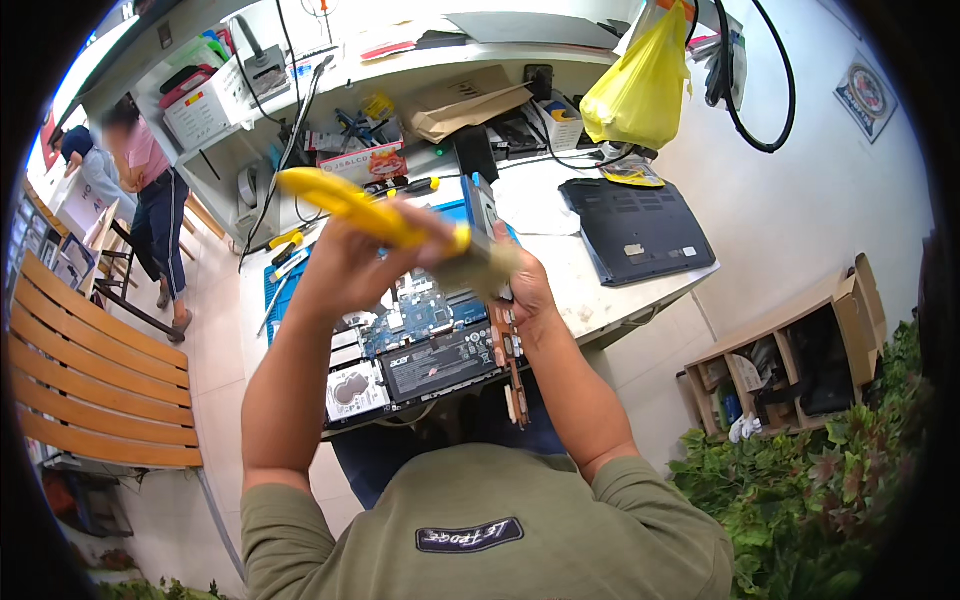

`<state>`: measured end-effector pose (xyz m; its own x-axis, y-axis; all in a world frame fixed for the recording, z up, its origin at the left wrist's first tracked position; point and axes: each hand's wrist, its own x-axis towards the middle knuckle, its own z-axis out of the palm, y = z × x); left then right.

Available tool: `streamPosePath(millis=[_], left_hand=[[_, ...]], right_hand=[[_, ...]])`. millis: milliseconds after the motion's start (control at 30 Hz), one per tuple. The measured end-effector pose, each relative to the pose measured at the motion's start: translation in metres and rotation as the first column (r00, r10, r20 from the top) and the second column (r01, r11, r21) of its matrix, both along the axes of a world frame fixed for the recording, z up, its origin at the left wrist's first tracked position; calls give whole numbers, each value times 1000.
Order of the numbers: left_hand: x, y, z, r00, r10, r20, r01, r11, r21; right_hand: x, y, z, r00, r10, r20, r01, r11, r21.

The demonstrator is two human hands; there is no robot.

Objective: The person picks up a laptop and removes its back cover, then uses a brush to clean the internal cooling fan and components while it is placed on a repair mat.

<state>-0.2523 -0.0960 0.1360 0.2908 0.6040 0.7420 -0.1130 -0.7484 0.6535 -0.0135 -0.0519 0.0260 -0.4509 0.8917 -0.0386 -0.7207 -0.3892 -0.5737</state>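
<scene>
My left hand (378, 262) is closed around the yellow handle of a brush (345, 205), which is blurred by motion. Its pale bristles point right, close to the fingers of my right hand (533, 290). That hand grips a copper heatsink with heat pipes (508, 362), which hangs down over the right side of an opened laptop (440, 365). Bristles and fingers hide the heatsink's upper end. Inside the laptop, a blue circuit board (425, 315), a black battery and a silver hard drive (356, 392) show.
A black laptop bottom cover (637, 232) lies on the desk at right. Behind stands a cluttered shelf with a brown paper bag (465, 105); a yellow plastic bag (640, 85) hangs above. A blue mat (280, 290) lies under the laptop. Two people stand at far left.
</scene>
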Motion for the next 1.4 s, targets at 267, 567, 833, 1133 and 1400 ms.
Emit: streamPosePath(millis=[267,567,833,1133,1400], left_hand=[[11,27,14,990,125,-72,-128,991,-40],[33,27,-2,927,340,156,-325,939,-115],[39,16,-15,963,263,66,-251,957,-149],[41,-9,14,928,-84,-363,97,995,19],[65,-10,14,919,126,-374,-111,992,62]], right_hand=[[5,-3,-4,997,71,6,-69,988,-137],[11,4,-17,743,419,-522,-411,901,139],[14,-4,-20,627,504,-594,-473,852,225],[22,17,-58,652,519,-553,-496,843,206],[18,44,-65,782,585,-218,-494,793,357]])
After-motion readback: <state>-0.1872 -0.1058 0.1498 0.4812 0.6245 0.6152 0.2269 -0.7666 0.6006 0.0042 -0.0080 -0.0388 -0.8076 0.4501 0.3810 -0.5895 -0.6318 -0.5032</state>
